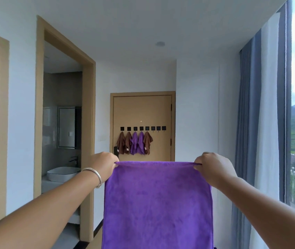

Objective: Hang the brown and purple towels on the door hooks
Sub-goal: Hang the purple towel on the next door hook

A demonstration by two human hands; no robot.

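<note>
Two hands held one purple towel (158,203) spread flat between them: the left hand (103,163) pinched the top left corner, its grip closed on the hem, and the right hand (213,167) pinched the top right corner the same way, so the cloth hung straight down below both grips. It looked soft, light and limp, likely to sag wherever unsupported; a corner or the middle of the top hem seemed the sensible spot to hold for hooking. Beyond the left grip stood an open doorway with a white basin (63,174) inside. Beyond and above the stretched hem, well apart from both grips, was the door (143,110) with its row of black hooks (143,128); five hung towels (135,143), brown and purple, filled the leftmost hooks, leaving three free. Right of the right grip hung grey curtains (261,123). Nothing appeared to block the way to the door.
</note>
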